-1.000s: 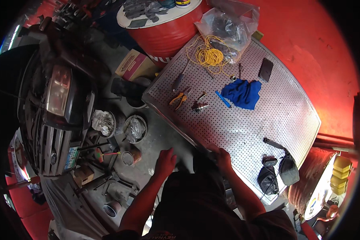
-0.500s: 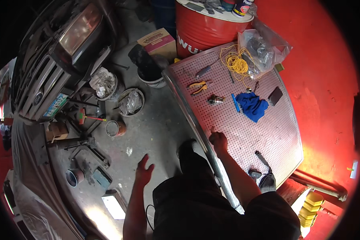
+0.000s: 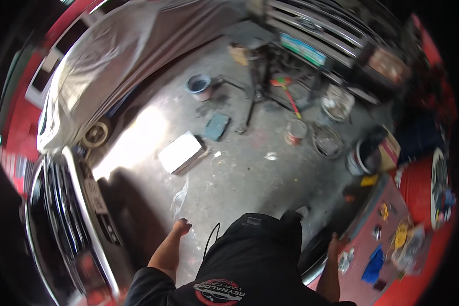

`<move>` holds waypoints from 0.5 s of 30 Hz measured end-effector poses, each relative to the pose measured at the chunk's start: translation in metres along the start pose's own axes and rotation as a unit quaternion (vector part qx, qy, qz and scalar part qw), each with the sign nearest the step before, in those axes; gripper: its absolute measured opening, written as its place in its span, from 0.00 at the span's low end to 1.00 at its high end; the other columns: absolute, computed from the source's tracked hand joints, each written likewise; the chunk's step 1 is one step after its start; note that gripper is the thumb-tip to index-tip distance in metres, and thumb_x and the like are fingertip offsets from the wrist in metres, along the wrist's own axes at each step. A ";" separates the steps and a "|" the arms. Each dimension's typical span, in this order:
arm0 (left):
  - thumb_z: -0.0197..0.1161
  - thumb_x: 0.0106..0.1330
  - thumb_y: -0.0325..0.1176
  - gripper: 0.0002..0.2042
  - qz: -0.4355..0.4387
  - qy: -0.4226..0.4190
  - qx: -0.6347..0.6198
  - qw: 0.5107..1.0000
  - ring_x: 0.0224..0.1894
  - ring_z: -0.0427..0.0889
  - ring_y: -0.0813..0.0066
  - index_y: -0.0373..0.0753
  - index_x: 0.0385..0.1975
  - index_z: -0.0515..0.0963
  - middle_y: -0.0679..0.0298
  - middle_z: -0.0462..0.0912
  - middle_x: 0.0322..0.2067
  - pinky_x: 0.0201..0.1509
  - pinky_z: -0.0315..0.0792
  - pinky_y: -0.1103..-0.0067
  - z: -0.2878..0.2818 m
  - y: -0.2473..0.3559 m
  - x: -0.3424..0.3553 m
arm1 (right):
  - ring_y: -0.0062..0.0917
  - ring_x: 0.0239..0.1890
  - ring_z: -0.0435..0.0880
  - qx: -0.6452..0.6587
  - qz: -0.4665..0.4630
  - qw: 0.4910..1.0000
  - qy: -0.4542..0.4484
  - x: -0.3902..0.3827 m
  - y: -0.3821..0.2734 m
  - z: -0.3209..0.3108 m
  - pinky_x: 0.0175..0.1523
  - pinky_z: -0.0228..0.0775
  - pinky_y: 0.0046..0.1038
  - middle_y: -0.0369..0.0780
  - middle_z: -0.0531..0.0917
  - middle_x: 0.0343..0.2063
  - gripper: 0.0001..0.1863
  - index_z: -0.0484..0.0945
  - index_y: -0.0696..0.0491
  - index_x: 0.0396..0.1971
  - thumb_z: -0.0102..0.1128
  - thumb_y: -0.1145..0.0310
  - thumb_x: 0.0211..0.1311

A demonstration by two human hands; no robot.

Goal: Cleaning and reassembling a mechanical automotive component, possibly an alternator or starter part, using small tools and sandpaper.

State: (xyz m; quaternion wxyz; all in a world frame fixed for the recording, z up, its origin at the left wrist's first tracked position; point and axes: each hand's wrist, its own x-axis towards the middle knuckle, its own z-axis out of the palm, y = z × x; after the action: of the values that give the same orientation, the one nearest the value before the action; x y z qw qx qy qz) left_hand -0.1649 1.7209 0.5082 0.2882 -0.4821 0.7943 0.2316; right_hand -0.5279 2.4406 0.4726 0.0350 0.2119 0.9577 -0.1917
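My left hand (image 3: 182, 226) hangs low over the concrete floor, its fingers loosely parted, and I see nothing in it. By the near edge of the bench (image 3: 336, 291) is my right hand (image 3: 336, 244), smeared by motion, so whether its fingers are closed is unclear. Beside that hand lies a crumpled clear plastic piece (image 3: 346, 260). Farther along the bench are a blue cloth (image 3: 374, 264), a small metal part (image 3: 376, 232), yellow-handled pliers (image 3: 384, 211) and a coil of yellow cord (image 3: 401, 235) against a clear plastic bag (image 3: 414, 249).
A white box (image 3: 180, 152), a blue-grey block (image 3: 217, 127), a bucket (image 3: 199, 87) and a can (image 3: 296, 131) stand on the floor. Several tubs (image 3: 327, 142) are near a red drum (image 3: 418, 184). One car's grille (image 3: 61, 224) is at left, another's (image 3: 316, 28) at the far side.
My view has swung left, so the bench now lies at the lower right and a second car shows at left. My right hand has moved off the bench top to its edge.
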 end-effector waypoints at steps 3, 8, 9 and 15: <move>0.68 0.64 0.48 0.28 -0.051 -0.009 -0.083 0.995 0.59 0.84 0.46 0.34 0.58 0.82 0.45 0.85 0.56 0.64 0.78 0.63 -0.011 -0.077 -0.011 | 0.54 0.78 0.58 -0.036 -0.226 0.962 -0.151 -0.088 -0.169 0.061 0.78 0.58 0.47 0.54 0.55 0.77 0.44 0.69 0.50 0.72 0.78 0.55 0.56; 0.67 0.66 0.46 0.26 -0.136 0.052 -0.235 0.961 0.58 0.85 0.47 0.33 0.57 0.83 0.43 0.86 0.54 0.63 0.78 0.65 -0.017 -0.187 0.023 | 0.50 0.78 0.59 0.021 -0.362 0.885 -0.292 -0.158 -0.407 0.118 0.78 0.57 0.43 0.53 0.53 0.78 0.37 0.70 0.55 0.70 0.73 0.59 0.63; 0.67 0.65 0.46 0.25 -0.160 0.069 -0.280 0.944 0.58 0.85 0.48 0.33 0.56 0.83 0.43 0.86 0.54 0.63 0.78 0.65 -0.013 -0.215 0.030 | 0.50 0.78 0.58 0.018 -0.364 0.882 -0.300 -0.155 -0.437 0.138 0.77 0.58 0.44 0.52 0.55 0.77 0.38 0.69 0.54 0.70 0.73 0.59 0.63; 0.68 0.64 0.44 0.24 -0.273 0.084 -0.358 0.889 0.61 0.84 0.50 0.32 0.54 0.84 0.43 0.86 0.53 0.66 0.76 0.66 -0.015 -0.328 0.056 | 0.52 0.69 0.74 -0.124 -0.295 0.885 -0.339 -0.115 -0.543 0.300 0.71 0.67 0.44 0.55 0.76 0.64 0.33 0.75 0.57 0.64 0.71 0.55 0.64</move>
State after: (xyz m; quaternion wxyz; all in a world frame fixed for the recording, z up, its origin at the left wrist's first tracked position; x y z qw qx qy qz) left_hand 0.1061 1.5348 0.4514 0.0799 -0.7683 0.5156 0.3707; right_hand -0.6556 1.8263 0.4044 0.3257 -0.1641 0.9216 -0.1328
